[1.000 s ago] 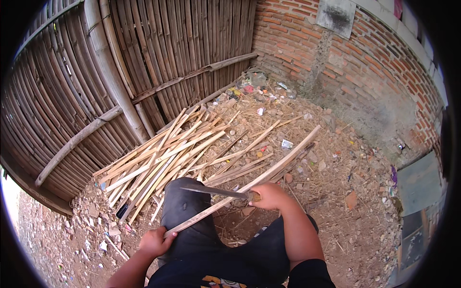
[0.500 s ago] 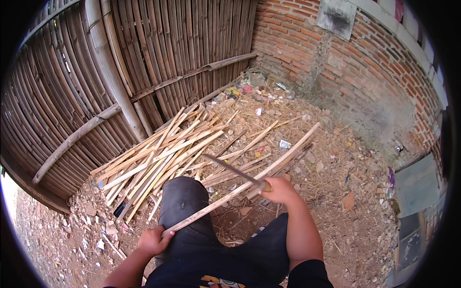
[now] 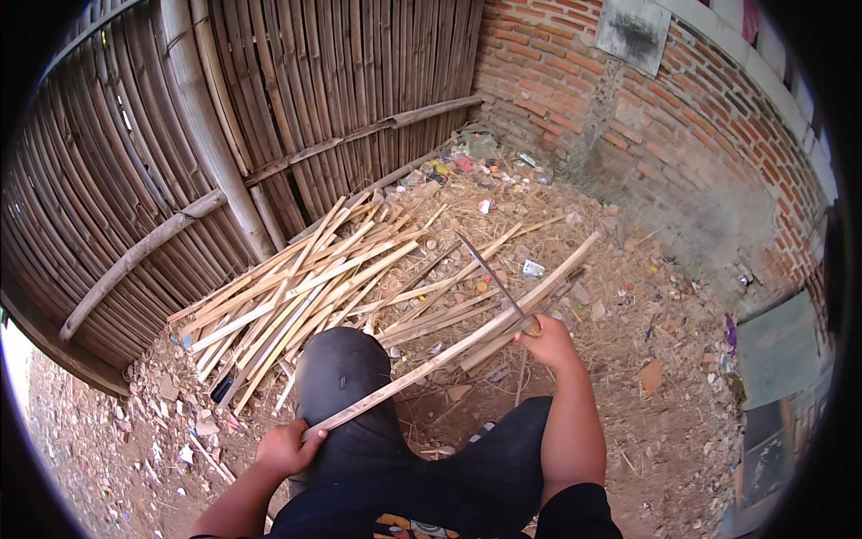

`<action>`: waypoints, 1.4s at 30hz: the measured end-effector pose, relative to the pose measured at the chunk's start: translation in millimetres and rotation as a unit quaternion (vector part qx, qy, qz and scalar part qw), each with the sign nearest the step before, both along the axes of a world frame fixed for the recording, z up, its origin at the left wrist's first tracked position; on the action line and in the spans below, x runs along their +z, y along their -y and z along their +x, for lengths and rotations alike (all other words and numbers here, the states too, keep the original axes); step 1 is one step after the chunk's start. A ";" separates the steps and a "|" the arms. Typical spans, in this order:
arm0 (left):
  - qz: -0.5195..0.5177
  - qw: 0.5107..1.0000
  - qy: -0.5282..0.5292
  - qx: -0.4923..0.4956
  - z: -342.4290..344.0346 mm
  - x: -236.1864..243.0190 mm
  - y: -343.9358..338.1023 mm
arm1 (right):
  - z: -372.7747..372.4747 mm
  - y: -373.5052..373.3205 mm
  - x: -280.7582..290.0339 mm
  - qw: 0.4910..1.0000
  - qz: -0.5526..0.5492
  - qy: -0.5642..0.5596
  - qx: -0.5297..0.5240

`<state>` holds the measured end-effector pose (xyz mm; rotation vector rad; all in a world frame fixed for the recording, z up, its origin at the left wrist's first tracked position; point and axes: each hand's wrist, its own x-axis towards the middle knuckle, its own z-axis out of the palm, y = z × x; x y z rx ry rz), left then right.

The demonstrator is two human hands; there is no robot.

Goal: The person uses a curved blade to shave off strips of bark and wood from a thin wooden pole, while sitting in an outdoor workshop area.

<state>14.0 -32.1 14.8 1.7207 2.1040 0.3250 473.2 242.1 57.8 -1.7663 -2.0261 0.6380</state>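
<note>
A long pale wooden strip slants from my lower left up to the far right, crossing my left knee. My left hand is closed round its near end. In my right hand is the wooden handle of a machete, whose long dark blade points away and to the left. The blade lies across the strip near its far half; whether its edge touches the wood I cannot tell. Beyond my knee, a heap of cut wooden strips lies crisscrossed on the ground.
A bamboo fence with a thick upright post stands at the left. A brick wall curves round the far right. Grey boards lean at the right edge. Rubble and litter cover the dirt floor.
My right hand has slid farther out along the strip, away and to the right. The machete's blade has swung to point more forward. My left hand keeps its place on the near end.
</note>
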 end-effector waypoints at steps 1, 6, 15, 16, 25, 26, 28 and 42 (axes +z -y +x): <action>-0.003 1.000 0.000 0.000 0.3 1.8 -0.2 | -0.1 0.2 0.6 1.000 0.014 -0.009 -0.013; 0.004 1.000 -0.003 0.000 -0.1 0.8 1.8 | -36.9 13.9 19.3 0.986 -0.083 0.065 0.129; 0.015 0.999 -0.041 -0.010 1.0 4.2 3.4 | -64.0 27.8 5.3 0.958 -0.040 0.097 0.266; 0.018 0.999 -0.038 -0.010 1.0 3.0 4.2 | -56.7 21.2 7.4 0.963 -0.069 0.093 0.242; 0.012 0.999 -0.035 -0.007 1.4 -0.7 2.5 | -17.8 9.2 12.5 0.995 -0.030 0.055 0.082; 0.013 0.999 -0.034 -0.005 0.8 -1.1 3.1 | -24.7 10.8 17.4 0.991 -0.040 0.081 0.101; 0.005 1.000 -0.030 0.001 2.7 2.5 2.0 | -37.8 16.0 18.8 0.983 -0.055 0.106 0.138; 0.033 0.998 -0.047 -0.002 6.0 2.1 4.3 | -38.6 14.6 18.5 0.982 -0.092 0.080 0.148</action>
